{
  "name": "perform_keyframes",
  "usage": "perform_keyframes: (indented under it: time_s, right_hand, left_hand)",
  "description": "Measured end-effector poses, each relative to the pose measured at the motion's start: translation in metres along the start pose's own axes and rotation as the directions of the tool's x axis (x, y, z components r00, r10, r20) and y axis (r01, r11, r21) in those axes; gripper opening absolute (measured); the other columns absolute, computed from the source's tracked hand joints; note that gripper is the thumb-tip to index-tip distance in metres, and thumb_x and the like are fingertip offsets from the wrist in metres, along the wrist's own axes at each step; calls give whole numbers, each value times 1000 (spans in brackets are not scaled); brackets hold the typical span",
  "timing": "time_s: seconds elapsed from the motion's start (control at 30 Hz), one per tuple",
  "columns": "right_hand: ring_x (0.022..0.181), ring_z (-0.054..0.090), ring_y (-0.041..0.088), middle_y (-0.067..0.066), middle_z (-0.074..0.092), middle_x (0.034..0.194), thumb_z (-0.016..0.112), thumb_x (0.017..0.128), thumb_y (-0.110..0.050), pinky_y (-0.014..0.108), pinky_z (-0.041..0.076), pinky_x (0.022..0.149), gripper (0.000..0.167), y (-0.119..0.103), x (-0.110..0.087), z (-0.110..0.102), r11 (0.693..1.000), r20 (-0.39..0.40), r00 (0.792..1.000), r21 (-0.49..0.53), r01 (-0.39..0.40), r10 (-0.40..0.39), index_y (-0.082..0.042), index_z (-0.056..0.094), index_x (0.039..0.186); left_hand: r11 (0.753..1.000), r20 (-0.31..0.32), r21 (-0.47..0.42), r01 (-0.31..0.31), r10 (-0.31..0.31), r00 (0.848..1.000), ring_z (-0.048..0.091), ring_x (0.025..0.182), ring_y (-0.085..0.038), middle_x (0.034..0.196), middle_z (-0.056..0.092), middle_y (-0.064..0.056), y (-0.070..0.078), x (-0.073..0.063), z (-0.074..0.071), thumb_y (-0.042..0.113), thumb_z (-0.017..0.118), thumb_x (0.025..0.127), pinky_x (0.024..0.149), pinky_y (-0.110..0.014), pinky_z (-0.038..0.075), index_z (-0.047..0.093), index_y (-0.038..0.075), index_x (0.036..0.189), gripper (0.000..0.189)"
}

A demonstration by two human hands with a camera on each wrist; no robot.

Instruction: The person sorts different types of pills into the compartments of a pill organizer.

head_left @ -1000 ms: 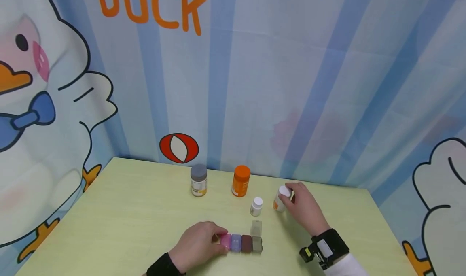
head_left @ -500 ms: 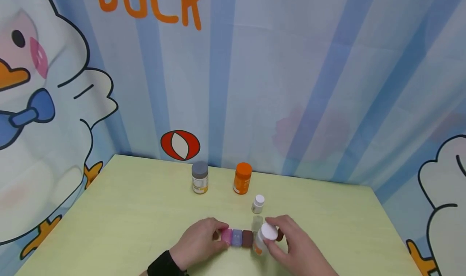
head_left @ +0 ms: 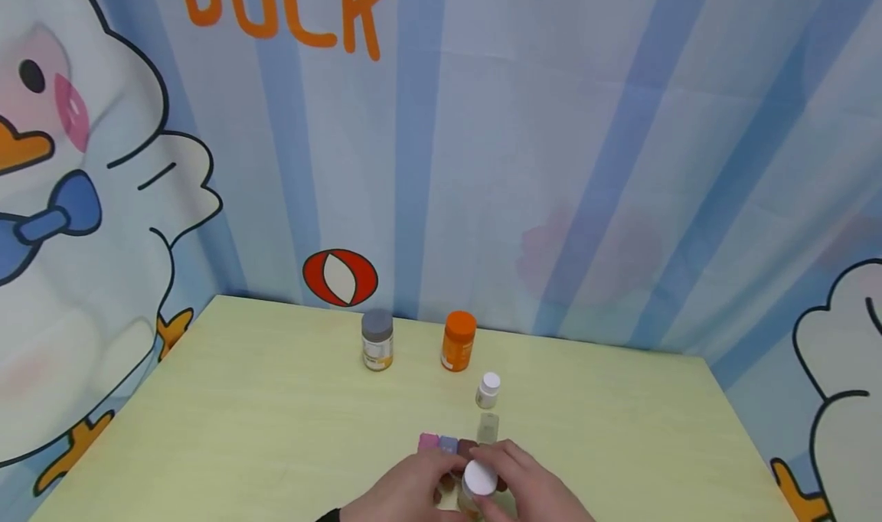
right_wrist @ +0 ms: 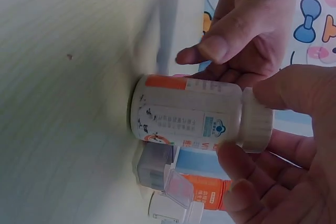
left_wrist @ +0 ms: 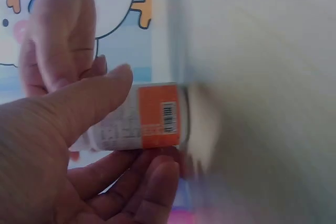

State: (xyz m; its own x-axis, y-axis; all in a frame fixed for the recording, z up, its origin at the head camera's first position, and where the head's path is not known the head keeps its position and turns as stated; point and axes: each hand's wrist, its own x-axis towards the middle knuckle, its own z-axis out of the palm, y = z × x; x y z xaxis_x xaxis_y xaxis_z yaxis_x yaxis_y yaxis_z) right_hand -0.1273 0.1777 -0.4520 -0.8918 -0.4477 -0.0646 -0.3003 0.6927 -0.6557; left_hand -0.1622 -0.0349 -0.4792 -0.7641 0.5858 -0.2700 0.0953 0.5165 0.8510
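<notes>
My right hand [head_left: 530, 484] pinches the white cap of a white pill bottle [right_wrist: 184, 111] with an orange label band. The bottle stands upright, close over the table. My left hand [head_left: 406, 491] is beside the bottle; in the left wrist view its thumb and fingers [left_wrist: 163, 177] lie on either side of it. A small gap shows between left thumb and bottle in the right wrist view. Just behind is a pill organizer [head_left: 429, 441] with pink, purple, brown and grey compartments, partly hidden by the hands. Its grey end compartment [right_wrist: 153, 167] has the clear lid [head_left: 488, 428] flipped back.
Behind the organizer stands a small white bottle [head_left: 488, 390]. Farther back are an orange bottle [head_left: 458, 341] and a grey-capped bottle [head_left: 377, 340]. A striped duck-print curtain [head_left: 468, 162] hangs at the back edge of the pale yellow table [head_left: 276, 399].
My right hand has carried the white pill bottle from the right side of the table to in front of the organizer. My left hand has let go of the organizer's pink end and moved beside the bottle.
</notes>
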Motion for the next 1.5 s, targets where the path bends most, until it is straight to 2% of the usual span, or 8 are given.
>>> perform_keyframes:
  time_s: [0.17, 0.47, 0.73, 0.9, 1.03, 1.2, 1.33, 1.5]
  right_hand:
    - [94, 55, 1, -9, 48, 118, 63, 89, -49, 22, 53, 82, 55, -1, -3, 5, 998, -64, 996, 10, 67, -66, -22, 52, 135]
    - [92, 54, 2, -10, 52, 114, 63, 88, -49, 22, 53, 82, 49, -7, 0, 7, 997, -53, 999, -77, -3, -1, -20, 60, 127]
    - [107, 52, 9, -9, 53, 127, 57, 95, -46, 26, 54, 87, 49, -3, -5, 6, 966, -49, 988, -222, 134, -148, -26, 52, 138]
    - [99, 53, 6, -10, 49, 119, 59, 88, -58, 24, 53, 83, 55, 0, -5, 8, 985, -86, 991, -143, 93, -106, -23, 52, 130]
    - [97, 50, 4, -13, 50, 111, 60, 89, -55, 22, 52, 82, 40, -2, -4, 10, 979, -106, 986, -174, 107, -126, -27, 56, 116]
    - [109, 48, 10, -10, 53, 127, 61, 91, -49, 30, 53, 91, 48, -6, -6, 8, 953, -50, 987, -273, 133, -152, -26, 53, 133]
    - [105, 50, 8, -9, 53, 121, 56, 87, -63, 30, 53, 90, 60, -8, -6, 10, 955, -93, 990, -286, 77, -108, -21, 53, 129]
    - [95, 49, 5, -13, 54, 108, 62, 86, -58, 26, 52, 86, 46, -9, -5, 9, 964, -102, 993, -265, 23, -52, -25, 57, 117]
  left_hand:
    - [999, -8, 40, -11, 11, 1000, 55, 81, -11, 91, 62, 13, -4, 1, 5, 45, 77, 79, 76, -30, 48, 66, 31, 108, 34]
    - [1000, -20, 13, 15, -15, 1000, 57, 77, -11, 83, 63, 12, -4, 2, 9, 35, 78, 81, 73, -28, 50, 69, 30, 98, 20]
    - [1000, -10, -8, 5, -5, 1000, 58, 78, -11, 84, 64, 12, -2, 2, 10, 34, 78, 81, 73, -28, 50, 69, 28, 98, 20]
    - [999, -20, 34, -41, 41, 999, 56, 76, -9, 82, 63, 11, -3, 3, 11, 33, 78, 80, 68, -24, 46, 70, 31, 99, 21]
    - [999, -18, 33, 0, 0, 1000, 56, 76, -11, 81, 64, 10, -3, 3, 11, 35, 79, 80, 70, -26, 47, 70, 33, 98, 20]
    - [999, -9, -5, 54, -54, 999, 57, 80, -13, 85, 64, 12, -1, 0, 11, 44, 78, 77, 77, -33, 52, 70, 31, 100, 27]
    - [1000, -28, 18, 6, -5, 1000, 57, 78, -11, 83, 64, 13, -2, -1, 11, 46, 78, 76, 73, -27, 50, 71, 30, 98, 28]
    - [998, -37, 56, -18, 20, 999, 56, 76, -10, 81, 63, 13, -2, 1, 12, 40, 80, 77, 72, -25, 48, 71, 31, 97, 23]
